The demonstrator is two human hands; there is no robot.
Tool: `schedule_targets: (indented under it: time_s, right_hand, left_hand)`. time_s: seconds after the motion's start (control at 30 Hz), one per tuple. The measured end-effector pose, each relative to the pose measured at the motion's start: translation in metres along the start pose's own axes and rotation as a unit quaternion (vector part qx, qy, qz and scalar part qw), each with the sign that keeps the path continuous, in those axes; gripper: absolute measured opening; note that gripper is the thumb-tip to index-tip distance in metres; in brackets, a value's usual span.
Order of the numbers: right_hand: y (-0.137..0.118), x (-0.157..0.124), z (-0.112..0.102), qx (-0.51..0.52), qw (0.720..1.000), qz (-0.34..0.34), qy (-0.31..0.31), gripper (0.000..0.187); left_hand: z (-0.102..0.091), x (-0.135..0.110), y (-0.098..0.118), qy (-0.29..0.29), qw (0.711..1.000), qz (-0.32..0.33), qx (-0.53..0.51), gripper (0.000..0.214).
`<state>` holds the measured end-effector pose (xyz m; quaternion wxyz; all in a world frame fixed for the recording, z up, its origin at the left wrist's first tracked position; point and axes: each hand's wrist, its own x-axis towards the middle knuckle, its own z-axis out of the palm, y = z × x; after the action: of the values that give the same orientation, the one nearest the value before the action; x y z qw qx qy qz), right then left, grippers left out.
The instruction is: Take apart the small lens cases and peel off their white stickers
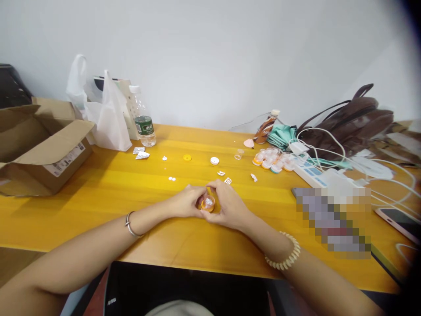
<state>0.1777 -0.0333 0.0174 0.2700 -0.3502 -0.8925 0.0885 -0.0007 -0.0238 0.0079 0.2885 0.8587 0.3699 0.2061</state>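
Both my hands meet at the middle of the yellow table (98,193), pinched on a small orange-based clear plastic capsule (208,203). My left hand (186,202) grips its left side, a silver bangle on that wrist. My right hand (228,204) closes round its right side, a beaded bracelet on that wrist. Just beyond my fingers lie small white cut-out pieces (227,180). Further back sit a yellow ring (187,157), a white round cap (214,160) and a cluster of similar orange and clear capsules (272,160).
An open cardboard box (39,145) stands at the left. A white plastic bag (107,116) and a water bottle (143,118) stand at the back. A brown bag (355,120), power strip (315,173), white cables and a phone (399,221) crowd the right side.
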Motion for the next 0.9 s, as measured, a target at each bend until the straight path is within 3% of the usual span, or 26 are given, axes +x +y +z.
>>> schedule_targets:
  time_s: [0.1, 0.23, 0.37, 0.47, 0.6, 0.7, 0.83, 0.9]
  right_hand:
    - [0.0009, 0.0002, 0.0007, -0.001, 0.999, 0.035, -0.013, 0.032]
    - [0.0025, 0.0003, 0.0017, -0.002, 1.0, 0.031, 0.003, 0.043]
    - [0.0014, 0.0007, 0.0006, 0.004, 1.0, 0.012, -0.015, 0.026]
    - [0.0008, 0.0005, -0.0003, 0.011, 1.0, -0.006, -0.008, 0.038]
    - [0.0016, -0.0003, 0.0002, 0.008, 1.0, 0.013, 0.005, 0.034]
    - [0.0016, 0.0, 0.0009, 0.003, 1.0, 0.007, 0.003, 0.041]
    - [0.0003, 0.0009, 0.0002, 0.002, 0.999, 0.021, -0.024, 0.027]
    - [-0.0002, 0.0012, -0.0005, 0.007, 1.0, 0.018, -0.022, 0.03]
  left_hand:
    - [-0.0005, -0.0002, -0.0002, -0.005, 1.0, 0.02, -0.006, 0.025]
    - [-0.0008, -0.0006, 0.0006, -0.01, 1.0, 0.009, 0.008, 0.025]
    - [-0.0011, -0.0006, 0.0014, -0.012, 1.0, 0.023, -0.001, 0.025]
    - [-0.0013, -0.0005, 0.001, -0.005, 1.0, 0.024, 0.009, 0.024]
    - [-0.0018, -0.0009, 0.0006, -0.009, 0.999, 0.033, -0.001, 0.024]
    - [-0.0022, -0.0013, 0.001, -0.005, 1.0, 0.023, 0.002, 0.024]
    - [-0.0023, -0.0016, 0.0023, -0.012, 0.999, 0.034, -0.016, 0.033]
    - [-0.0025, -0.0015, 0.003, -0.011, 0.999, 0.031, -0.013, 0.032]
